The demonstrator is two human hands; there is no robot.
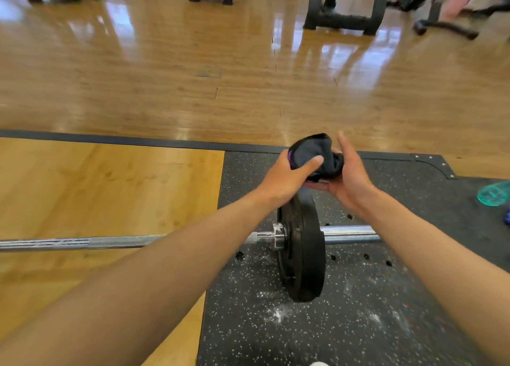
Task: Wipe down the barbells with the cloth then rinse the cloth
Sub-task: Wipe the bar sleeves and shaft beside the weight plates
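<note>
A shiny wooden floor (193, 70) stretches to the dark gym frames (345, 9) at the far edge, and nearer lies a lifting platform with a pale wooden panel (96, 194) on the left and a speckled black rubber mat (358, 310), dusted with white chalk, on the right. Across both lies the barbell (82, 243), its black plate (302, 252) standing upright on the mat, with a teal bottle (494, 193) lying near the right edge. Above the plate, the left hand (287, 176) grips a bunched dark cloth (317, 151) with thumb curled over it, while the right hand (349, 172) cups it from beside and beneath, fingers fairly straight.
</note>
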